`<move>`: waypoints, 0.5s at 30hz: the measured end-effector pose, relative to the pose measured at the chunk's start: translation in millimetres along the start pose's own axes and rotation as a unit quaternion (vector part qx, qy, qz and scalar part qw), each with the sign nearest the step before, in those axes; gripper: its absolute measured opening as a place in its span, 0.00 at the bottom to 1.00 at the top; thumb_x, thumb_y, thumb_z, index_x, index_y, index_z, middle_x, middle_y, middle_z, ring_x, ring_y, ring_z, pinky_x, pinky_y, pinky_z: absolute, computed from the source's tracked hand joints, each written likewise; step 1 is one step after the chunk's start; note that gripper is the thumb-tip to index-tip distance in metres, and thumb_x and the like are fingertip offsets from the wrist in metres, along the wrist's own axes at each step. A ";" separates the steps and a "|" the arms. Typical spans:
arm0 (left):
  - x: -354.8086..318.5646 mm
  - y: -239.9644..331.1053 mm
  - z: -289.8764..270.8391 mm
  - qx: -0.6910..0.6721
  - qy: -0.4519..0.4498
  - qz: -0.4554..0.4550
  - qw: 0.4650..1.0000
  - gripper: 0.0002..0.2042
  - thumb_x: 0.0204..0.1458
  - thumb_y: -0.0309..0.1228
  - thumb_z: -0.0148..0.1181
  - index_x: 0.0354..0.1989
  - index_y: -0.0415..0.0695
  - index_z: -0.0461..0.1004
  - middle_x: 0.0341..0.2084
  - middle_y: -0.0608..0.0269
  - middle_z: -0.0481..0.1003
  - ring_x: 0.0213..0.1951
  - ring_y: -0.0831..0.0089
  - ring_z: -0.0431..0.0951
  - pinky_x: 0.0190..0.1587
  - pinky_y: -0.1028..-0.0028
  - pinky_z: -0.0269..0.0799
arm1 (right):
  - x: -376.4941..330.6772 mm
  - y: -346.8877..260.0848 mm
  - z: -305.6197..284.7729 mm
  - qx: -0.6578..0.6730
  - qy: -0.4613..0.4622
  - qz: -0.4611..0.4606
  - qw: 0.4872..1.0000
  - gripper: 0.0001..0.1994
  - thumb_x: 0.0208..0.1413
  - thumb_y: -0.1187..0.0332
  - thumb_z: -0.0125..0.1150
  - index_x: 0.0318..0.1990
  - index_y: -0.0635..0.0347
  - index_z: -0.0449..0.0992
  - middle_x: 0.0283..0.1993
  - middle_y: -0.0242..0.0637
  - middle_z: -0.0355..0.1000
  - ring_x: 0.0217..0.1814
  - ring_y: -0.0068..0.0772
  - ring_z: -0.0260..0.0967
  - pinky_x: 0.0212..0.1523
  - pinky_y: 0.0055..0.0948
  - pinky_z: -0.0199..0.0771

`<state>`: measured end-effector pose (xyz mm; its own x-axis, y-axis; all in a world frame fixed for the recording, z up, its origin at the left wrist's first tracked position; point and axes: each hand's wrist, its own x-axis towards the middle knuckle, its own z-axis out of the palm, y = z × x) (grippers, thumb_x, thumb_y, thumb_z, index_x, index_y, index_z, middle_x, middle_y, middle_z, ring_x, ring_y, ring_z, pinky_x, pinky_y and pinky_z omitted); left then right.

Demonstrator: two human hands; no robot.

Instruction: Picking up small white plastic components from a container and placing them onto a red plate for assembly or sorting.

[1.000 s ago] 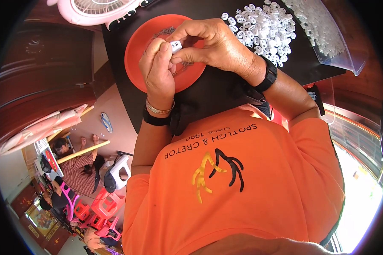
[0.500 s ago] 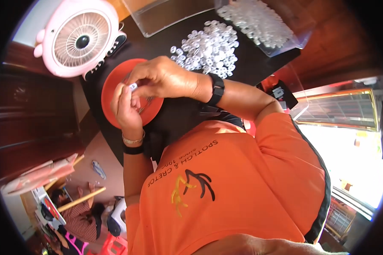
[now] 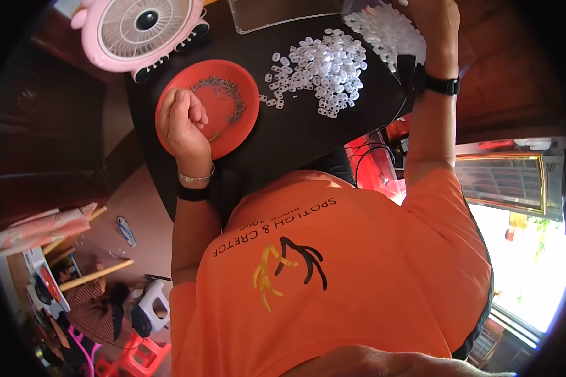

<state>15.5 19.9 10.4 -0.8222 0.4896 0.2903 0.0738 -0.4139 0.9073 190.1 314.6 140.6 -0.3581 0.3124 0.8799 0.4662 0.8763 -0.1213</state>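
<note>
Head view, left fingers [image 3: 181, 100] curled closed over red dish [image 3: 250, 103], right fingers [image 3: 416, 7] cropped, grip unclear

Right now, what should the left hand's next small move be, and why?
Perhaps take one of the grey pieces: the left hand is curled over the red plate holding them, while the right hand is beside the translucent pieces.

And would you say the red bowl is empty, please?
Not empty: small grey pieces lie inside the red bowl, partly hidden by the left hand.
</note>
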 end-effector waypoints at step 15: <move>1.6 -3.5 -1.9 0.012 0.016 -0.019 1.000 0.12 0.57 0.31 0.46 0.21 0.43 0.63 0.15 0.71 0.60 0.18 0.82 0.59 0.21 0.81 0.54 | -103.2 -86.9 113.7 0.138 -0.533 -0.208 0.809 0.07 0.47 0.65 0.63 0.34 0.54 0.78 0.34 0.35 0.71 0.43 0.41 0.70 0.43 0.38 0.69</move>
<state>12.9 20.7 7.1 -0.8421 0.4801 0.2456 0.0547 -0.3770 0.9246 94.6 248.0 8.1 -0.9997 -0.0215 -0.0063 -0.0204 0.9894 -0.1439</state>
